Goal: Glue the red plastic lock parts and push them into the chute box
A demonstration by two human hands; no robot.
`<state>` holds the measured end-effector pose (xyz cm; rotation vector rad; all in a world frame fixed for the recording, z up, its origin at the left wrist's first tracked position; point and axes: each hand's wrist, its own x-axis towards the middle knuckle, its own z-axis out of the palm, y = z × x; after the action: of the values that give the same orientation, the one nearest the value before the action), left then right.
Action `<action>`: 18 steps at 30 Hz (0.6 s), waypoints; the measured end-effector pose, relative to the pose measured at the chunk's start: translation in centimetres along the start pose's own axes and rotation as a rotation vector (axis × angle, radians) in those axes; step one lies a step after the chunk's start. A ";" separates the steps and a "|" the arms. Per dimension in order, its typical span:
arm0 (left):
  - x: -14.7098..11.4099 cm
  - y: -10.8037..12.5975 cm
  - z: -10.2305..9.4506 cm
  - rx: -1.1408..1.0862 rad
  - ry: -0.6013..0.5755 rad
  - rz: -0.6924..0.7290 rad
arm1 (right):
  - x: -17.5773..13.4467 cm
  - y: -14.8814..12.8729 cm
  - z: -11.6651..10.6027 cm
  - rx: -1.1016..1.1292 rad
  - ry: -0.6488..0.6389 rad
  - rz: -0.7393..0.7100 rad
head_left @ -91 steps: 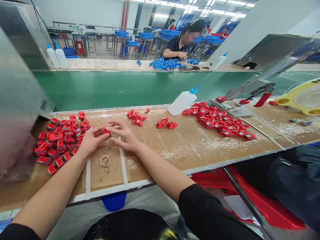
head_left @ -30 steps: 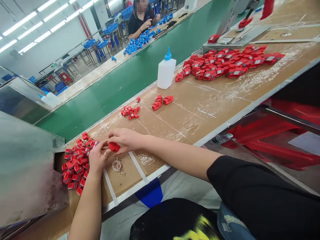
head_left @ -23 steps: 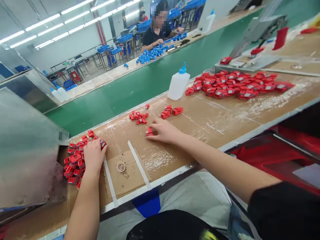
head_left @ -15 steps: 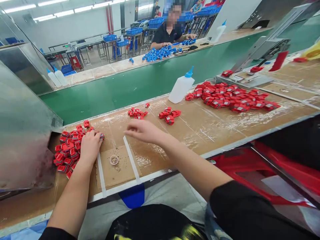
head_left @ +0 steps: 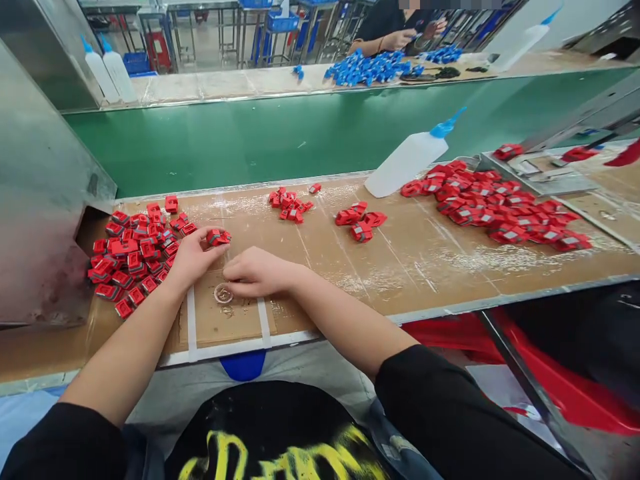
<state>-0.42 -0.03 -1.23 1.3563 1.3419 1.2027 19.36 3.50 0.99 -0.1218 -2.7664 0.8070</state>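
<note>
Red with grey trim, a small blocky piece (head_left: 219, 237) sits pinched between the thumb and fingers of the left hand (head_left: 193, 261), raised above the brown work surface (head_left: 320, 267) and level with its fingertips; that hand is partly closed, its thumb along the piece's near side; the right hand (head_left: 261, 272) is curled, knuckles up, its fingertips at a small round clear dish (head_left: 223, 294), and whether it holds or touches anything I cannot tell; the dish rests on a flat brown cardboard sheet (head_left: 231, 328) edged by white strips; left of the left hand lies a heap of similar red-and-grey pieces (head_left: 133, 257); beyond the right hand are a loose cluster of smaller red parts (head_left: 290, 205) and, farther right, a white bottle with a blue nozzle (head_left: 407, 163), tilted.
</note>
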 end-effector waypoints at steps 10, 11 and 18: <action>-0.2 -0.4 0.0 0.211 -0.021 0.034 | -0.3 1.1 0.2 0.371 0.207 0.023; -0.2 -0.4 0.1 0.210 -0.026 0.031 | -0.4 1.5 0.2 0.404 0.311 0.045; -0.4 -0.2 0.2 0.198 -0.043 -0.032 | -0.2 3.5 0.1 0.273 0.835 0.300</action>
<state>-0.29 -0.37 -1.47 1.4844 1.4768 1.0354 19.57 6.34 -1.03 -0.6628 -1.8586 0.9221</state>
